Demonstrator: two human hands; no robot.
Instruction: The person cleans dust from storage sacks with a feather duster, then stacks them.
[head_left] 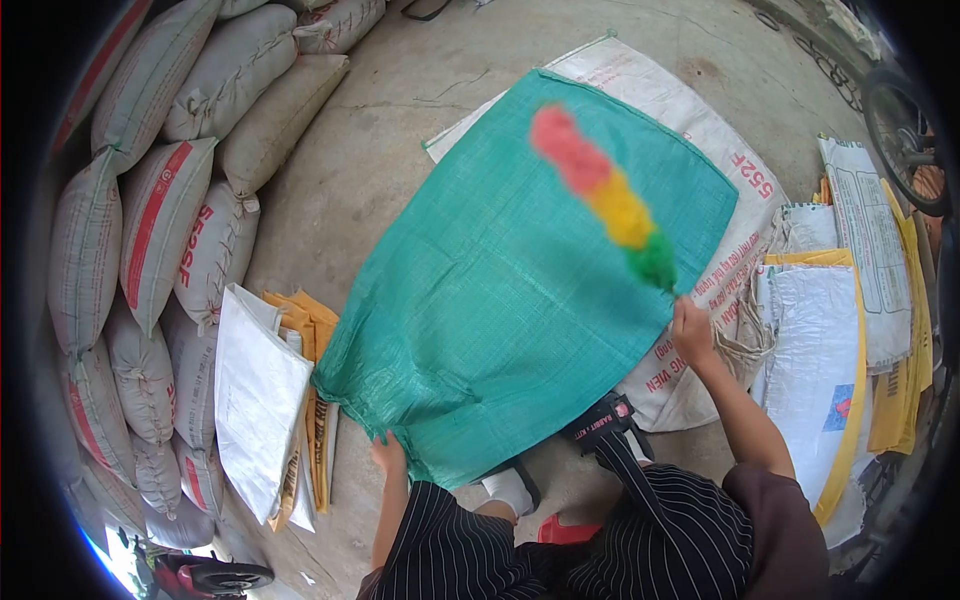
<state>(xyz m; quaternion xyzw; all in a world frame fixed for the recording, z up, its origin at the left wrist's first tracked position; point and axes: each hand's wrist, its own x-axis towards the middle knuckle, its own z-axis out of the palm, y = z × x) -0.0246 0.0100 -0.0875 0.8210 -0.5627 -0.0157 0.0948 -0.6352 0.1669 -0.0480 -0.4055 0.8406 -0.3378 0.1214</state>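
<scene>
A green woven sack (pixel 480 270) lies spread out in front of me on top of white printed sacks (pixel 745 195). My right hand (pixel 692 330) is closed around the handle end of a fluffy feather duster (pixel 605 190), coloured red, yellow and green. The duster reaches up and left over the green sack and is blurred. At the sack's near left corner, my left hand (pixel 390 457) grips the edge, where the fabric is wrinkled; its fingers show only in part.
Full white sacks (pixel 170 215) are stacked along the left. Folded white and yellow sacks stand at left (pixel 262 390) and lie at right (pixel 815 370). A bicycle wheel (pixel 905 140) is at upper right. Beneath me is a red stool (pixel 568 530).
</scene>
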